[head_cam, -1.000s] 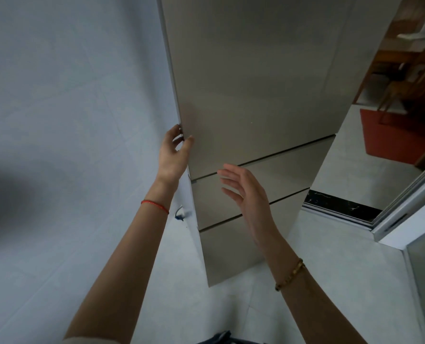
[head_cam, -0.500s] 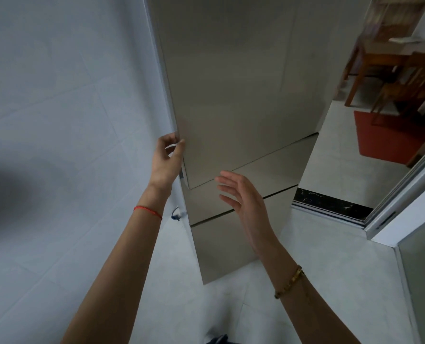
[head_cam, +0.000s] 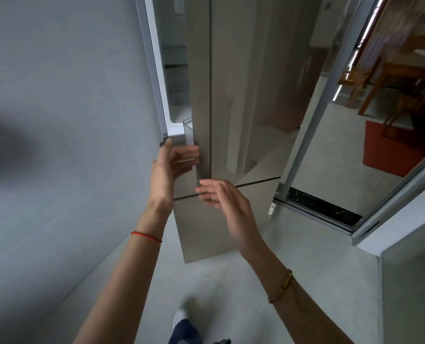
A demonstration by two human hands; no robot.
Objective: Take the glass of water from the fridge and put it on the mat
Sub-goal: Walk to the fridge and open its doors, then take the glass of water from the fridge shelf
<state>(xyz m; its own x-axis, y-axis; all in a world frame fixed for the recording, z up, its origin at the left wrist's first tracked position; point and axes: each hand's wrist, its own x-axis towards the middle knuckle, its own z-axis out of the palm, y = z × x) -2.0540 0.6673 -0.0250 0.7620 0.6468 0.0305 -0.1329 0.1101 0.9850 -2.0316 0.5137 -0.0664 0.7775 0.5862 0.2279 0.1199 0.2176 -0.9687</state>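
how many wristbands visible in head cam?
2. A red string on the left wrist, below the left hand at the fridge door; a beaded bracelet on the right wrist. None seem hidden.

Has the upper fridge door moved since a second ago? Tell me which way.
Yes. The upper fridge door has swung open toward the right, away from the fridge frame by the wall; a gap showing the interior now lies between them. The left hand is at its lower edge.
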